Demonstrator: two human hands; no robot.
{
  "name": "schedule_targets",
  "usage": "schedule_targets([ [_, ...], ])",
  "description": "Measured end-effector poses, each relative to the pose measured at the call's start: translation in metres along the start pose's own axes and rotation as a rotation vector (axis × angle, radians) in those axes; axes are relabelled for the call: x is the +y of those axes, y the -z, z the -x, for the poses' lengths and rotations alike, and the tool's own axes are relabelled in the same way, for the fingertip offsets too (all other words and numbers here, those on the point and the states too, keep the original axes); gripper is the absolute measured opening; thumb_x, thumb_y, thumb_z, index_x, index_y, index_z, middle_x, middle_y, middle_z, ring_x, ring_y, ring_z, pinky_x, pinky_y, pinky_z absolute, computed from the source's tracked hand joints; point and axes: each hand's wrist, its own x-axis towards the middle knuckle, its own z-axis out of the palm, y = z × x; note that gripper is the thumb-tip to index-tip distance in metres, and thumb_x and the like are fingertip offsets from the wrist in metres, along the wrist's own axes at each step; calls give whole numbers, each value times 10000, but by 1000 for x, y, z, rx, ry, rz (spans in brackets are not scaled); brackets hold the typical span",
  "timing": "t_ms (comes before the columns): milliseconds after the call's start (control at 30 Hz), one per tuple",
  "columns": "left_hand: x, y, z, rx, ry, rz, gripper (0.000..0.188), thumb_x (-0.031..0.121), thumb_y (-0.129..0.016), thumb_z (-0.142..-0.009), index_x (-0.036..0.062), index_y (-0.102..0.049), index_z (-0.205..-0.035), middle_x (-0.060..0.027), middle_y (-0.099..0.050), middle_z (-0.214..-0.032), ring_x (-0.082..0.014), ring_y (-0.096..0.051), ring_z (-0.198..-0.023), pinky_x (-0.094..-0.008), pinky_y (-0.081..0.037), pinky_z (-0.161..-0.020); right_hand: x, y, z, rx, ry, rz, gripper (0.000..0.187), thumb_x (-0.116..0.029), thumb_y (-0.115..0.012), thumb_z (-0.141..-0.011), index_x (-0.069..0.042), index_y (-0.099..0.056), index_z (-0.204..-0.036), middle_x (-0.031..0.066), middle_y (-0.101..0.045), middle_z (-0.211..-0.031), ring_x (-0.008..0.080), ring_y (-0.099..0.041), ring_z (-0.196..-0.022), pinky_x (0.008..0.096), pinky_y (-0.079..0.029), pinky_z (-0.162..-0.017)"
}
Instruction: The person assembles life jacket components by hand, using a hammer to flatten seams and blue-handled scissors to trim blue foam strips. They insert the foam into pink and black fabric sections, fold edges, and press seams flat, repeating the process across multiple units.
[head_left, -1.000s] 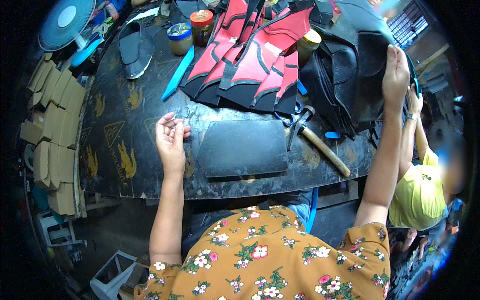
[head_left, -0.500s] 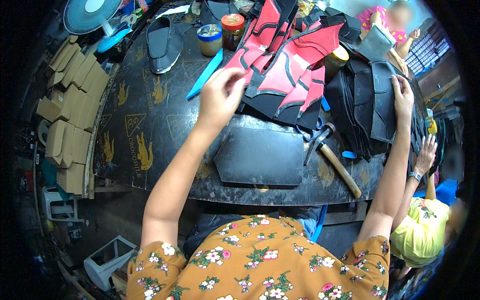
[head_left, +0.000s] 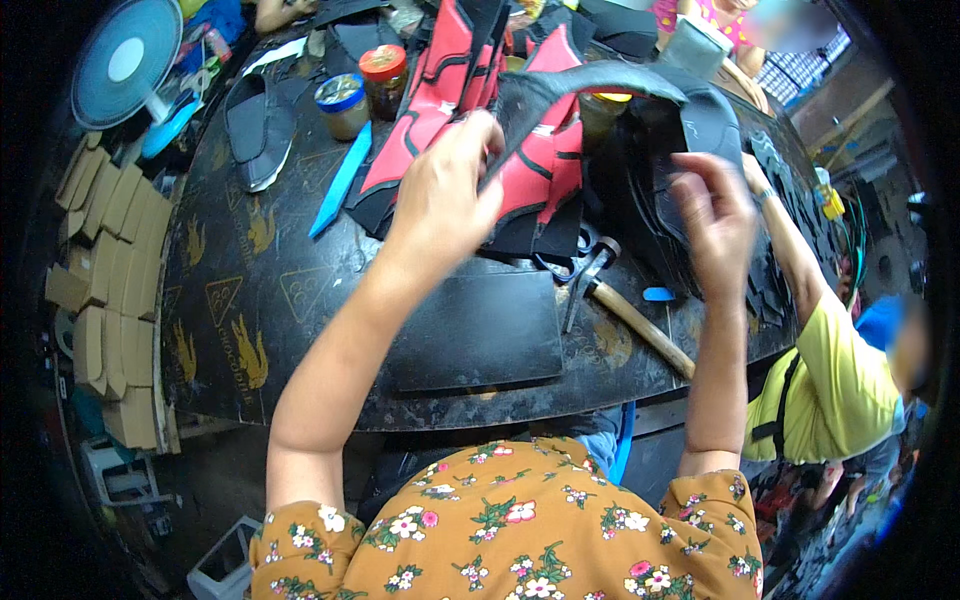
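Observation:
My left hand (head_left: 450, 185) grips the end of a curved black leather-like shoe piece (head_left: 600, 78). This piece arches up and over to the right, above a pile of pink-lined black shoe uppers (head_left: 545, 165). My right hand (head_left: 718, 215) is slightly blurred, with bent fingers apart from the thumb and nothing visible between them. It is in front of a stack of black shoe pieces (head_left: 640, 170), below the far end of the arched piece. A black slab (head_left: 478, 335) lies on the table nearest my body.
A hammer (head_left: 640, 328), scissors (head_left: 558, 268) and a blue strip (head_left: 342, 180) lie on the dark table (head_left: 300, 345). Two lidded jars (head_left: 342, 108) and a black shoe (head_left: 260, 130) stand farther back. A person in yellow (head_left: 835, 375) reaches in at the right.
My left hand has taken hold of the black shoe piece, which now arches rightward. My right hand has come off the black stack and drawn nearer. The view has shifted.

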Motion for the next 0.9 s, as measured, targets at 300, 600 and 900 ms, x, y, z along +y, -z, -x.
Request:
schedule_targets([
  [300,61,16,93,37,57,185,400,134,-819,-856,38,-610,-1183,-79,-617,-993,-198,-611,-840,-353,-526,-809,-62,-80,28,-203,-323,-1072,365,-120,-640,-1061,29,-550,-1382,92,-681,-1273,130,-623,-1173,323,-461,-1079],
  [600,43,-17,113,319,644,1490,450,374,-430,-1148,62,-557,-1446,-116,-639,-1437,-265,-605,-1327,-472,-432,-1176,-87,-84,52,-128,243,-2,545,-203,-829,-901,-90,-628,-1395,96,-655,-1225,218,-631,-1106,337,-507,-978],
  [900,49,-22,122,287,568,1656,293,238,-443,-1148,78,-586,-1349,-105,-661,-1383,-228,-622,-1298,-419,-508,-1110,-81,-87,75,-217,134,-94,374,-13,-651,-915,4,-674,-1288,191,-727,-1186,306,-730,-1078,372,-565,-920],
])
